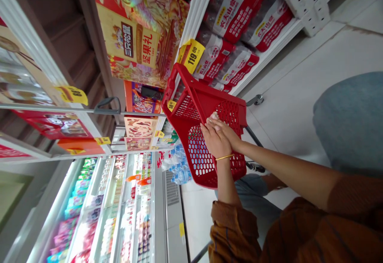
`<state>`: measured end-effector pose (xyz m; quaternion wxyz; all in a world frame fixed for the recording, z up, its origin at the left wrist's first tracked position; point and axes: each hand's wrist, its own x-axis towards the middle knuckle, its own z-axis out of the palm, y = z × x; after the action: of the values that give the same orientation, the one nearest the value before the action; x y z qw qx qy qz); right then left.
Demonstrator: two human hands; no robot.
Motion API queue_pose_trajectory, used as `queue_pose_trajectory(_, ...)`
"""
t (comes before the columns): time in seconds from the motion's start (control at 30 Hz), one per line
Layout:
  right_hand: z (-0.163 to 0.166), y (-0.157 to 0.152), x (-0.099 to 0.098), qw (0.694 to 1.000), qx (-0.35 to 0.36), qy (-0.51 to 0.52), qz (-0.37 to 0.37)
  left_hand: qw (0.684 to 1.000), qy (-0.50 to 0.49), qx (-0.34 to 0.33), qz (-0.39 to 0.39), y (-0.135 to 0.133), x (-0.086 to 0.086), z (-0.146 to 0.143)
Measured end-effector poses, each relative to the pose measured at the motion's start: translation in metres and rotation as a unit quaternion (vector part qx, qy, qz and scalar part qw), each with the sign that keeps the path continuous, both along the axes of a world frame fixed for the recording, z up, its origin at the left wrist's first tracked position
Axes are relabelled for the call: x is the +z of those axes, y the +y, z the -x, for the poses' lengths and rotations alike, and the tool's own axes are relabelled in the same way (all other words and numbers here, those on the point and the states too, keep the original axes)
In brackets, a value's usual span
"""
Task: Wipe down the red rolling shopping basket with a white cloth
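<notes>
The picture is turned on its side, with the floor at the right. A red plastic shopping basket (209,111) on a wheeled frame stands beside the shelves. Both my hands rest on its perforated wall, one over the other. My left hand (213,142), with a thin gold bangle at the wrist, lies flat against the mesh with its fingers stretched out. My right hand (226,129) lies across it, and its fingertips press on a small pale crumpled thing (214,115) that I cannot name. Brown striped sleeves cover both upper arms.
Shelves hold red gift boxes (140,35) and shrink-wrapped packs of bottled water (239,11), with yellow price tags (191,55). A lit chiller (119,207) full of drinks runs along the aisle. The pale tiled floor (293,95) and my blue jeans (350,123) are at the right.
</notes>
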<state>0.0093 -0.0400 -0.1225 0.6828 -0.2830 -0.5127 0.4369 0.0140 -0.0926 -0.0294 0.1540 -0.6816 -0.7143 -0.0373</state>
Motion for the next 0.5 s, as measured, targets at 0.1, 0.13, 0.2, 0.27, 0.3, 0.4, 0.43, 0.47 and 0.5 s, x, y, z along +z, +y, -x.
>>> queue_pose_trajectory(0.1, -0.009, -0.019, 0.003, 1.0, 0.003, 0.009, 0.01, 1.0, -0.002, 0.0, -0.002, -0.003, 0.002, 0.003)
queue_pose_trajectory(0.13, -0.011, -0.025, 0.004, 1.0, 0.003, 0.014, 0.014, 1.0, -0.006, -0.002, -0.002, -0.004, 0.002, 0.004)
queue_pose_trajectory(0.2, -0.013, -0.036, 0.007, 0.999, 0.005, 0.027, 0.021, 1.0, -0.015, -0.007, -0.003, -0.006, 0.004, 0.006)
queue_pose_trajectory(0.27, -0.013, -0.046, 0.008, 0.999, 0.009, 0.039, 0.025, 1.0, -0.026, -0.014, -0.005, -0.009, 0.005, 0.009)
queue_pose_trajectory(0.3, -0.012, -0.05, 0.008, 0.999, 0.01, 0.044, 0.026, 0.999, -0.031, -0.017, -0.007, -0.01, 0.005, 0.01)
queue_pose_trajectory(0.4, -0.01, -0.06, 0.008, 0.998, 0.012, 0.055, 0.034, 0.999, -0.038, -0.021, -0.008, -0.014, 0.005, 0.012)
queue_pose_trajectory(0.43, -0.01, -0.063, 0.008, 0.998, 0.015, 0.055, 0.036, 0.999, -0.039, -0.022, -0.008, -0.015, 0.005, 0.012)
queue_pose_trajectory(0.47, -0.011, -0.066, 0.009, 0.998, 0.015, 0.056, 0.036, 0.999, -0.038, -0.022, -0.008, -0.016, 0.005, 0.012)
queue_pose_trajectory(0.5, -0.013, -0.069, 0.009, 0.998, 0.014, 0.054, 0.034, 0.999, -0.039, -0.023, -0.008, -0.017, 0.005, 0.012)
